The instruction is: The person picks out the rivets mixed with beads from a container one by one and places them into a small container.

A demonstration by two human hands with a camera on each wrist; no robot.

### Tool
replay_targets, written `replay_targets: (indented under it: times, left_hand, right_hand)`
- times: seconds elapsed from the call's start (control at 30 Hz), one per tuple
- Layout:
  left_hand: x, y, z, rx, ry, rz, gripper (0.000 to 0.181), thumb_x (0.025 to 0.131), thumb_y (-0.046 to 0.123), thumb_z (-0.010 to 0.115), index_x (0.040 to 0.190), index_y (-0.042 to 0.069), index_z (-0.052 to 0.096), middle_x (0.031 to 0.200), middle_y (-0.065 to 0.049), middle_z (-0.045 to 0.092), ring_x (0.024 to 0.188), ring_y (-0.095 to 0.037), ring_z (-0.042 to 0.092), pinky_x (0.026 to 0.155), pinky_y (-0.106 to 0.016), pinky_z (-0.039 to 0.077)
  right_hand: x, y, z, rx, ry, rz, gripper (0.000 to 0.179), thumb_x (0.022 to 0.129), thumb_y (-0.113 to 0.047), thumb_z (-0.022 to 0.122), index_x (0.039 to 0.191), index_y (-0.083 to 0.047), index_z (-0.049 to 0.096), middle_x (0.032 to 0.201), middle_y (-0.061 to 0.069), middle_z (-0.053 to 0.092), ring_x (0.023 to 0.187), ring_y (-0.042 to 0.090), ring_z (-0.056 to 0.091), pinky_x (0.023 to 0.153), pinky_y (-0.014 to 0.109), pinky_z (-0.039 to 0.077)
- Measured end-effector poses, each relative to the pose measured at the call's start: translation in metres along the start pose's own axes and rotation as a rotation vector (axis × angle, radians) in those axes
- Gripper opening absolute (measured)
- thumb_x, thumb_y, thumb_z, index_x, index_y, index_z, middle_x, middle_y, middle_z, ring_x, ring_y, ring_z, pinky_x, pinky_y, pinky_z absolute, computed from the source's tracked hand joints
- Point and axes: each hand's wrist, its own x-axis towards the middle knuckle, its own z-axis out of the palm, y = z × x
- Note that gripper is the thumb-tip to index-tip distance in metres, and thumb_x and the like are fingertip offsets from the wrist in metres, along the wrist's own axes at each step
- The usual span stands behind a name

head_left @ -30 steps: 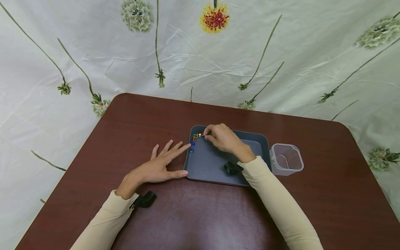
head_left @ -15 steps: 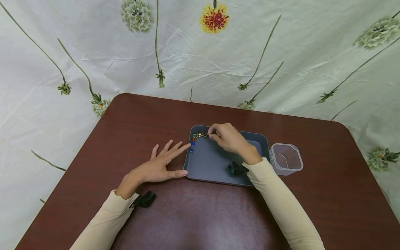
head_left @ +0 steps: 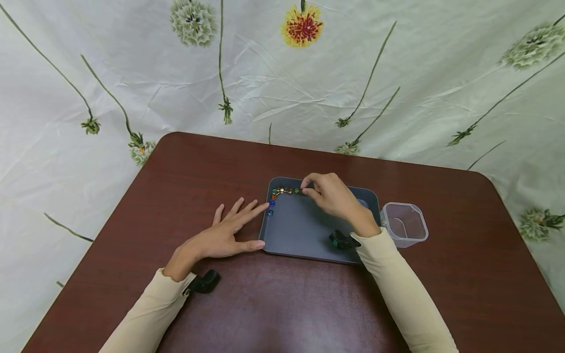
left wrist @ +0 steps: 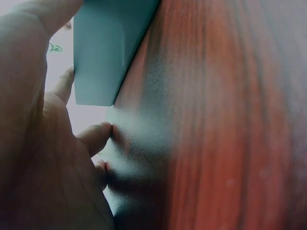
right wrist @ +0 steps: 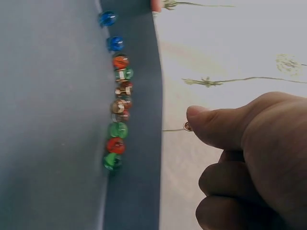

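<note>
In the head view my right hand (head_left: 334,200) is over the back of a grey-blue tray (head_left: 295,234). Its thumb and fingers pinch a small reddish, ring-edged bead (right wrist: 187,126), mostly hidden by the thumb in the right wrist view. Blue, orange, green and gold beads (head_left: 282,190) run down the tray's left side and along its back wall. The right wrist view shows them in a line, a green bead (right wrist: 112,162) at one end. My left hand (head_left: 222,236) lies with fingers spread at the tray's left edge, index fingertip and thumb right at the rim.
A clear plastic box (head_left: 404,225) stands against the tray's right side. Both sit on a dark red-brown wooden table (head_left: 212,162). A white flower-printed cloth (head_left: 265,68) hangs behind the table's back edge.
My right hand has moved a little to the right along the tray's back wall. More of the bead row, including a green one, now shows left of its fingertips. The left hand stays put.
</note>
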Motion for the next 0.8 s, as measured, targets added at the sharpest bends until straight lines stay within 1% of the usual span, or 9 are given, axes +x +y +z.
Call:
replay_targets:
  times: [0.13, 0.3, 0.47, 0.63, 0.8]
  left_hand:
    - [0.0, 0.0, 0.0, -0.002, 0.003, 0.002, 0.087, 0.091, 0.061, 0.065, 0.16, 0.043, 0.016, 0.169, -0.004, 0.011, 0.156, -0.035, -0.009, 0.113, -0.069, -0.017]
    - [-0.001, 0.0, 0.0, 0.0, 0.004, 0.005, 0.086, 0.091, 0.06, 0.065, 0.159, 0.045, 0.015, 0.169, -0.005, 0.011, 0.156, -0.034, -0.009, 0.113, -0.068, -0.017]
    - [0.0, -0.001, 0.0, 0.0, 0.003, 0.006, 0.087, 0.091, 0.06, 0.065, 0.159, 0.044, 0.015, 0.169, -0.005, 0.011, 0.156, -0.034, -0.009, 0.113, -0.068, -0.017]
    - [0.0, -0.001, 0.0, -0.003, 0.002, 0.007, 0.087, 0.091, 0.06, 0.065, 0.159, 0.045, 0.014, 0.169, -0.005, 0.011, 0.156, -0.034, -0.009, 0.113, -0.068, -0.017]
    - [0.0, -0.001, 0.0, -0.002, 0.004, 0.011, 0.087, 0.091, 0.06, 0.065, 0.159, 0.044, 0.015, 0.169, -0.005, 0.011, 0.156, -0.035, -0.009, 0.112, -0.069, -0.017]
  right_hand:
    - [-0.006, -0.001, -0.007, 0.014, 0.02, 0.012, 0.016, 0.1, -0.014, 0.064, 0.11, -0.004, 0.071, 0.047, -0.004, 0.034, 0.042, 0.01, 0.028, 0.05, 0.025, 0.027]
    - [-0.016, 0.0, -0.013, 0.029, 0.045, 0.025, 0.017, 0.099, -0.014, 0.065, 0.109, -0.002, 0.071, 0.047, -0.005, 0.032, 0.043, 0.011, 0.03, 0.05, 0.026, 0.029]
    - [-0.026, 0.003, -0.02, 0.027, 0.078, 0.022, 0.015, 0.098, -0.014, 0.066, 0.108, -0.003, 0.071, 0.048, -0.006, 0.03, 0.043, 0.011, 0.029, 0.049, 0.026, 0.03]
    - [-0.038, 0.008, -0.029, 0.036, 0.126, 0.025, 0.013, 0.098, -0.013, 0.067, 0.106, -0.004, 0.071, 0.048, -0.005, 0.03, 0.044, 0.01, 0.028, 0.049, 0.026, 0.031]
    - [-0.05, 0.017, -0.037, 0.039, 0.152, 0.042, 0.014, 0.099, -0.013, 0.065, 0.107, -0.003, 0.071, 0.05, -0.005, 0.028, 0.045, 0.008, 0.024, 0.051, 0.027, 0.03]
